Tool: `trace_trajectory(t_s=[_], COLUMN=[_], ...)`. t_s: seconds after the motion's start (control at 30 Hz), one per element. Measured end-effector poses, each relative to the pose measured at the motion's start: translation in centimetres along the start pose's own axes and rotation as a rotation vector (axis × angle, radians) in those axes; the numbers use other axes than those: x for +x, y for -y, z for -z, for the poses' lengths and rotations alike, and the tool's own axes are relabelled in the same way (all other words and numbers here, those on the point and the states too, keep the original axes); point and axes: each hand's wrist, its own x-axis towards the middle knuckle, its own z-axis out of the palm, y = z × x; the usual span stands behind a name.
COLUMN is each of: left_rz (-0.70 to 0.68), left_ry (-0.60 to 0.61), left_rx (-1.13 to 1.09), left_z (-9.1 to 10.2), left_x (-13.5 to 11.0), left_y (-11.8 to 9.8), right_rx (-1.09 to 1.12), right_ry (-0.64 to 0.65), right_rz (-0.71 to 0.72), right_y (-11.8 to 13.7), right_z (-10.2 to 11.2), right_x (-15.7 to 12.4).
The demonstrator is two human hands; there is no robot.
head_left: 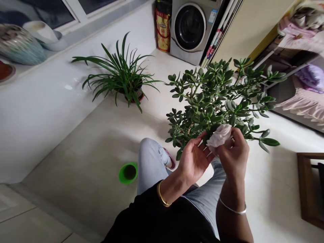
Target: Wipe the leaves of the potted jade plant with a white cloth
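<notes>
A leafy jade plant (202,108) with thick, rounded green leaves spreads in front of me. My right hand (234,152) grips a crumpled whitish cloth (219,136) at the plant's near edge. My left hand (194,160) is palm up beside the cloth, with its fingers stretched out under the nearest leaves. Some of its fingertips are hidden behind the cloth and leaves, so I cannot tell whether they touch a leaf. The jade plant's pot is mostly hidden by foliage and my legs.
On the floor at my left is a green bowl (128,173) with dark contents. Farther ahead stands a long-leaved potted plant (126,77) by the white wall. A washing machine (189,28) is at the back. A wooden frame (307,189) is at the right, and vases (22,45) line the sill.
</notes>
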Motion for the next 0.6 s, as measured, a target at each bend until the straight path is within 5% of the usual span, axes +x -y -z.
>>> trace_trajectory(t_s=[0.13,0.33,0.6], left_rz=[-0.005,0.021,0.065], left_ry=[0.026,0.077,0.197], left_rx=[-0.002,0.082,0.272], left_z=[0.2,0.1,0.2], left_x=[0.1,0.1,1.3], left_y=[-0.2,-0.7,-1.2], right_rx=[0.149,0.357,0.281], right_ry=[0.043,-0.084,0.237], right_rz=[-0.078,-0.126,-0.128], right_y=[-0.8,-2.3,-1.2], right_z=[1.3,2.3,1.8], right_x=[-0.1,1.5,4.0])
